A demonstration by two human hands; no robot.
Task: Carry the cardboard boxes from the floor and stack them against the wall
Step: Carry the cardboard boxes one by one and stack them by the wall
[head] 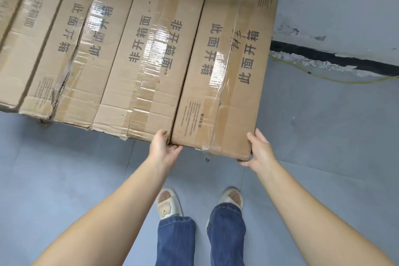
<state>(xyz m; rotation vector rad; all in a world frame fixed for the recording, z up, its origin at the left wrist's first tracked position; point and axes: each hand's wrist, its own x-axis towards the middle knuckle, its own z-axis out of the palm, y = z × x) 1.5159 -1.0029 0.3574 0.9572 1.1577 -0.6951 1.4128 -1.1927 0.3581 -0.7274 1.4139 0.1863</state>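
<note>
Two hands [212,151], gripping rightmost cardboard box [228,67]

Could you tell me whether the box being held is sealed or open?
Sealed: clear tape runs along the closed flaps of the rightmost box.

Brown cardboard boxes [133,49] with black print, blue-grey floor [64,179].

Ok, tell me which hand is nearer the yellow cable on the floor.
Right. The right hand grips the rightmost box's near right corner, on the side where the yellow cable runs; the left hand holds the opposite corner, farther away.
</note>
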